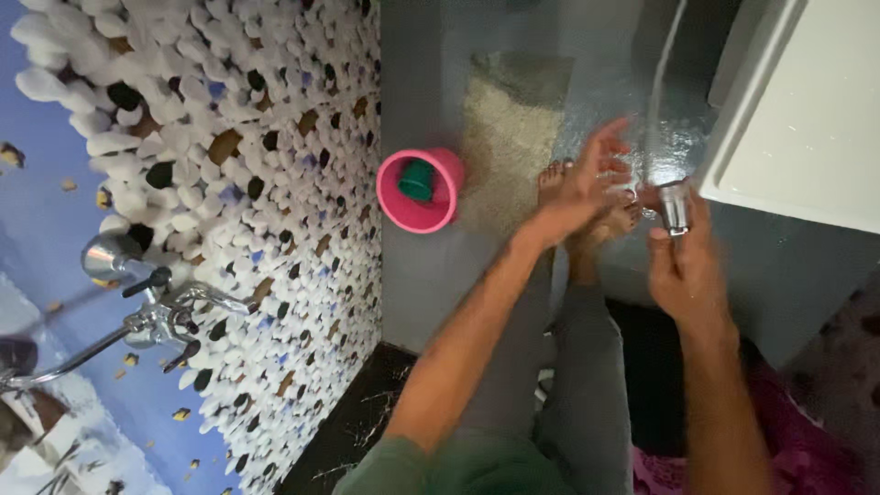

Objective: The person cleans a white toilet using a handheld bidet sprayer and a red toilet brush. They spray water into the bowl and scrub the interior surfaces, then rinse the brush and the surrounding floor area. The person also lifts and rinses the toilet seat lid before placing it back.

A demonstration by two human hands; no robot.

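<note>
My right hand (689, 266) is closed around a small chrome spray nozzle (675, 207) that points upward. A thin stream of water (662, 82) runs from the nozzle toward the top of the view. My left hand (587, 188) is stretched out with its fingers apart, just left of the nozzle and beside the water. It holds nothing. My bare feet (596, 215) stand on the wet grey floor (513, 55) below my hands.
A pink bucket (423, 192) with a green mug inside stands on the floor near a pebble-patterned wall (238, 183). Chrome taps and a shower fitting (156, 312) stick out of that wall at left. A white fixture (807, 110) fills the upper right.
</note>
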